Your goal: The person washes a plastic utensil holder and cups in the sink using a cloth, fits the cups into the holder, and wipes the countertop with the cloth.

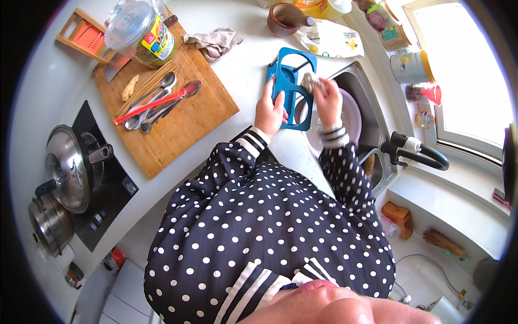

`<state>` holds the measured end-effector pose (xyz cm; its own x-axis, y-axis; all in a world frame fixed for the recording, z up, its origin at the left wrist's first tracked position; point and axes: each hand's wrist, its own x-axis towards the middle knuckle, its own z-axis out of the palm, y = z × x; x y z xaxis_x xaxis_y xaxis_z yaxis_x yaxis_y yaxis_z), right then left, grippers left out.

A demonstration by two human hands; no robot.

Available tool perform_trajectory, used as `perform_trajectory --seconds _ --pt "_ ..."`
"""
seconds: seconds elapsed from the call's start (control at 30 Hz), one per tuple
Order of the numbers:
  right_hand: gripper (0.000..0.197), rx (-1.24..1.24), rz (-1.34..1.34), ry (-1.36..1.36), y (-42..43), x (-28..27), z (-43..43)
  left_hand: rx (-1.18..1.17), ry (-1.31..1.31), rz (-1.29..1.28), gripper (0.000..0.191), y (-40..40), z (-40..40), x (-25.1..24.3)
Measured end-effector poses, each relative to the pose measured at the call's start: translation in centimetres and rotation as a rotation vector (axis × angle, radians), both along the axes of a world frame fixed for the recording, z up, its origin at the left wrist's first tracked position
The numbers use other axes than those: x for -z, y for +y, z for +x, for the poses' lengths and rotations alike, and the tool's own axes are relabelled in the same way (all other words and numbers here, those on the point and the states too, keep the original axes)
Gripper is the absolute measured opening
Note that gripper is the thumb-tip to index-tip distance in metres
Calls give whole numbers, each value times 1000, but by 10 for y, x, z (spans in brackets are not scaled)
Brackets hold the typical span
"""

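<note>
A blue plastic rack (286, 87) with large round openings is held over the counter beside the sink. My left hand (272, 107) grips its left side, thumb on the front face. My right hand (327, 101) is closed around a bunched grey-brown cloth (311, 82), pressed to the rack's right edge. Below my right hand, a pale round basin (353, 117) sits in the steel sink (366, 93). Another crumpled cloth (214, 42) lies behind the cutting board.
The wooden cutting board (182, 137) bears spoons (192, 88), chopsticks, ginger root (130, 88) and a plastic jar (153, 44). A brown ceramic pot (280, 20) stands at the back. Right of the sink are a black faucet (421, 154) and jars on the sill; a lidded pan (66, 170) stands left.
</note>
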<state>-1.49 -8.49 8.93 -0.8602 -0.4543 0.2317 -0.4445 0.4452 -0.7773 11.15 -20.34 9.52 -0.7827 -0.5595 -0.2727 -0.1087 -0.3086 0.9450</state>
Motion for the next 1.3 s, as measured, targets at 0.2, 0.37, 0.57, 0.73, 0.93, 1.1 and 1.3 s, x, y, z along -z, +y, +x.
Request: perform_trajectory --seconds 0.2,0.37,0.57,0.73,0.93,1.1,1.3 --pt "18 -56 46 -49 9 -10 0 79 -34 -13 52 -5 2 5" --pt "18 48 57 52 -24 10 -110 134 -18 -63 52 -1 0 4" --pt "16 33 248 287 -47 -37 -79 102 -24 -41 53 -6 6 8" --pt "16 -47 377 426 -78 -16 -46 127 -39 -49 54 -4 2 2" --pt "17 -257 260 479 -106 -19 -21 72 -43 -73 55 -3 1 2" --pt "26 -711 251 394 -82 -42 5 43 -49 -67 53 -6 2 7" --pt "23 -391 184 454 -90 -31 -35 85 -26 -56 53 -2 0 2"
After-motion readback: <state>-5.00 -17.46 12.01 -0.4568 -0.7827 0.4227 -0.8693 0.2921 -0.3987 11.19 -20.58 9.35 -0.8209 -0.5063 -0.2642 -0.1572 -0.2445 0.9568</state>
